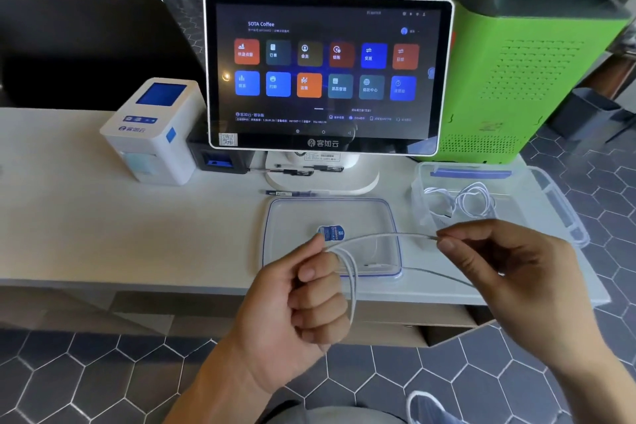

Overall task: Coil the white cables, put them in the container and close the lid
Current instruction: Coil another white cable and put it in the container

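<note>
A clear plastic container (pixel 488 182) sat open on the white counter (pixel 103 234), right of the touchscreen (pixel 327 72), with one coiled white cable (pixel 464 200) inside. Its lid (pixel 330 217) lay flat beside it. The left hand (pixel 303 313), fingers curled, gripped loops of a second white cable (pixel 378 237), while the right hand (pixel 509 268) pinched its free length between thumb and fingertips.
</note>
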